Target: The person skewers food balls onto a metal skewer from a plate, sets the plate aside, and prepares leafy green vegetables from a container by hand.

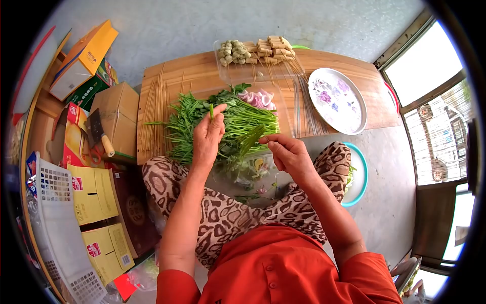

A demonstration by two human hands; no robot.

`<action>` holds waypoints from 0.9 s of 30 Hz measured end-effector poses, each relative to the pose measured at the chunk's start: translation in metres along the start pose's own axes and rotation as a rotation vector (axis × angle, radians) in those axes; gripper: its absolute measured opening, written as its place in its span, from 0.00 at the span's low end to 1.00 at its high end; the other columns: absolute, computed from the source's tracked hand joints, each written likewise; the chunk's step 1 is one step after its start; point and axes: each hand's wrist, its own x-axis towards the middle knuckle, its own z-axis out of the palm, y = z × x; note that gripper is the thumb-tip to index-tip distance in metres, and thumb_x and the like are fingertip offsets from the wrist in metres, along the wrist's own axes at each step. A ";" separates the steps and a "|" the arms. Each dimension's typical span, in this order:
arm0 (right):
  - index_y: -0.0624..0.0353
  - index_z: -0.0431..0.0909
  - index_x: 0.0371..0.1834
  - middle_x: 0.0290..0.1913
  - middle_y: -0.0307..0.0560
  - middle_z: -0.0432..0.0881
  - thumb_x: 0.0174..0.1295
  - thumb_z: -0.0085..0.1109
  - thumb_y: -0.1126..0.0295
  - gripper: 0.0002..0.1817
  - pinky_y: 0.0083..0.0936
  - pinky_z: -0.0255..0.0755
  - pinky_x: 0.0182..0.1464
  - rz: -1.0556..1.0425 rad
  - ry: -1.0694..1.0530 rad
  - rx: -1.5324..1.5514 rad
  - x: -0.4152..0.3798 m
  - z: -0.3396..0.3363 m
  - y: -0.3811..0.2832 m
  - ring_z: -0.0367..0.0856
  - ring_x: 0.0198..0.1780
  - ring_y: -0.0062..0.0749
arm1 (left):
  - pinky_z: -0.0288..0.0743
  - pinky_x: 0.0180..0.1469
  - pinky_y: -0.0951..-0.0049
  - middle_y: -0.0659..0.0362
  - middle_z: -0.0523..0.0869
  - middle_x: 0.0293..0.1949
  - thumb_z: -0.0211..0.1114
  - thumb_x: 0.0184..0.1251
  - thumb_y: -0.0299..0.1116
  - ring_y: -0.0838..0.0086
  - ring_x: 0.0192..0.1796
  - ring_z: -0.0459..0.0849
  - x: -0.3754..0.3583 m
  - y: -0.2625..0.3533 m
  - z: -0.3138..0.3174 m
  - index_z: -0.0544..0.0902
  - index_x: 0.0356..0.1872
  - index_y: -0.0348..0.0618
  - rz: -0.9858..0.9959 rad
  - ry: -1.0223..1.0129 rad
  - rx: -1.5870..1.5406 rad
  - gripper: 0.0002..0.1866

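My left hand [208,133] is above the left part of a heap of green leafy stalks [190,124], with a short green piece [211,112] pinched between thumb and forefinger. My right hand [289,156] is at the near right edge of the heap, its thumb and forefinger closed on the end of a thin stick; green leafy stalks [249,140] hang beside the fingertips. Pink-purple slices [257,99] lie at the back of the heap. Thin wooden sticks [154,121] are spread on the wooden table [372,109] to the left.
A clear tray [228,75] holds skewered food at the back. A white floral plate [338,101] is at the right, a blue-rimmed basin [365,175] below it. Boxes [119,114], a cleaver [99,133] and a white basket [63,233] stand left.
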 end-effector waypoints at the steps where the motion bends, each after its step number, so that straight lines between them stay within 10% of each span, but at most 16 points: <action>1: 0.64 0.77 0.50 0.16 0.29 0.64 0.70 0.48 0.69 0.13 0.13 0.53 0.20 -0.001 0.000 0.000 -0.001 0.000 -0.001 0.59 0.17 0.12 | 0.58 0.25 0.80 0.68 0.67 0.24 0.43 0.76 0.49 0.85 0.23 0.60 -0.001 0.004 0.000 0.72 0.61 0.41 -0.026 0.002 -0.025 0.25; 27: 0.64 0.77 0.49 0.18 0.33 0.68 0.68 0.47 0.71 0.12 0.16 0.60 0.22 -0.024 -0.095 -0.185 -0.005 0.012 -0.013 0.64 0.19 0.13 | 0.58 0.26 0.83 0.69 0.73 0.29 0.48 0.76 0.38 0.86 0.27 0.67 -0.005 0.007 0.009 0.78 0.46 0.41 -0.090 -0.201 -0.227 0.14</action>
